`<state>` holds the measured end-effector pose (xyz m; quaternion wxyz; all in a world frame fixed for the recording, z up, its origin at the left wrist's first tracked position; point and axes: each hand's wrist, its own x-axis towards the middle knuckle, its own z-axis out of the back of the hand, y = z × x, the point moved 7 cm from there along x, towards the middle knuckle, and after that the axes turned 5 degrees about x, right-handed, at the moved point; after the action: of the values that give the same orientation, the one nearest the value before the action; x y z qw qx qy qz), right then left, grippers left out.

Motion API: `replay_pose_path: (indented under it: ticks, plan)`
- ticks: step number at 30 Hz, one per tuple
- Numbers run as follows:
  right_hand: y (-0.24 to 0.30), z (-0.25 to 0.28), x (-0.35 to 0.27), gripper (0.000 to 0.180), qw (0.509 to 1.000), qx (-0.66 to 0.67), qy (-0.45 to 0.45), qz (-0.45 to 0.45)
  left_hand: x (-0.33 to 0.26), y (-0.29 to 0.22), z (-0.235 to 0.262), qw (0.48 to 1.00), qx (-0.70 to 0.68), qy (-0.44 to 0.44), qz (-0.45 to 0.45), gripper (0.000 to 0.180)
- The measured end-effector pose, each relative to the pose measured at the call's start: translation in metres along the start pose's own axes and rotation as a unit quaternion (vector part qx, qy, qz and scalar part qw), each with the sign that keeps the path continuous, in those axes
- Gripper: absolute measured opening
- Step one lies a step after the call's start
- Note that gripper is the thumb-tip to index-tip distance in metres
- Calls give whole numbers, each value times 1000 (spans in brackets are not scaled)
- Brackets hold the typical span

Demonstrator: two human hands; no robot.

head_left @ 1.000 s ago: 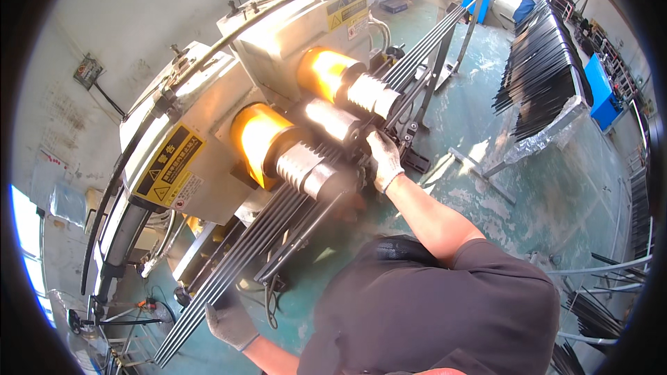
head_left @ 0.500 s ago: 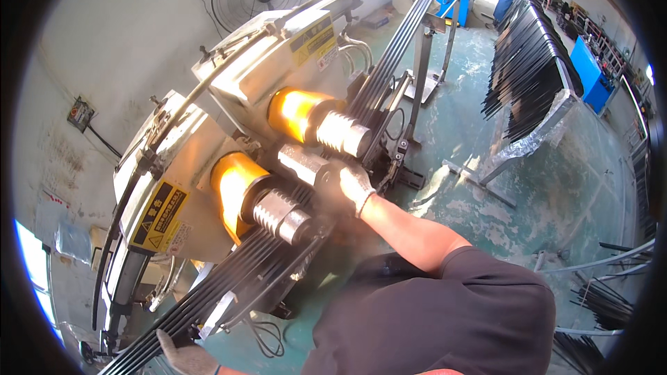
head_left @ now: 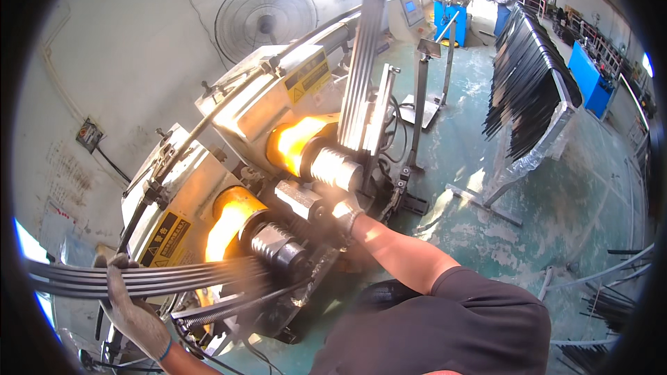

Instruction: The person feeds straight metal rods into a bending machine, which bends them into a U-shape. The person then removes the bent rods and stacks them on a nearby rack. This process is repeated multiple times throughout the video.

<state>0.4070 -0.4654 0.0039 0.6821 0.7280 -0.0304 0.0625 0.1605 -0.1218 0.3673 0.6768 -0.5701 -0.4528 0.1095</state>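
Note:
Several long dark metal tubes (head_left: 201,276) lie side by side through a bending machine, bent up at both sides of its middle. Around their left stretch my gloved left hand (head_left: 135,312) is closed, fingertips over the top edge. My gloved right hand (head_left: 342,214) is at the middle of the machine, beside a shiny steel block (head_left: 299,198); its fingers are blurred and partly hidden. Two ridged steel rollers, the near one (head_left: 278,244) and the far one (head_left: 333,169), stick out from orange-yellow housings (head_left: 233,215) on either side of the block.
Cream machine bodies (head_left: 260,90) with warning labels stand along the wall, near a large fan (head_left: 265,24). To the right, a rack (head_left: 535,83) holds many dark rods. A metal stand (head_left: 420,107) rises behind the machine. A person (head_left: 506,3) is far off.
The tubes have swung upward at both ends, from a straight line into a bend. My left hand has risen with the near end. My right hand stays by the block.

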Motion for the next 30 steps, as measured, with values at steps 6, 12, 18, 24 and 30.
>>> replay_pose_path:
  ticks: [6,12,18,24,30]
  plan:
    - [8,-8,-9,37,994,47,-38,-95,14,-20,-65,981,120,106,-106,53]
    - [20,2,-17,37,918,-298,-51,256,1,-53,-153,939,169,224,-197,39]
    - [2,14,-1,34,989,-41,-49,137,9,-41,-164,944,183,224,-162,40]
    - [13,11,-15,58,984,-58,2,170,13,-41,-151,941,235,178,-164,47]
    - [4,7,-10,54,993,88,9,75,18,-36,-153,931,269,190,-159,52]
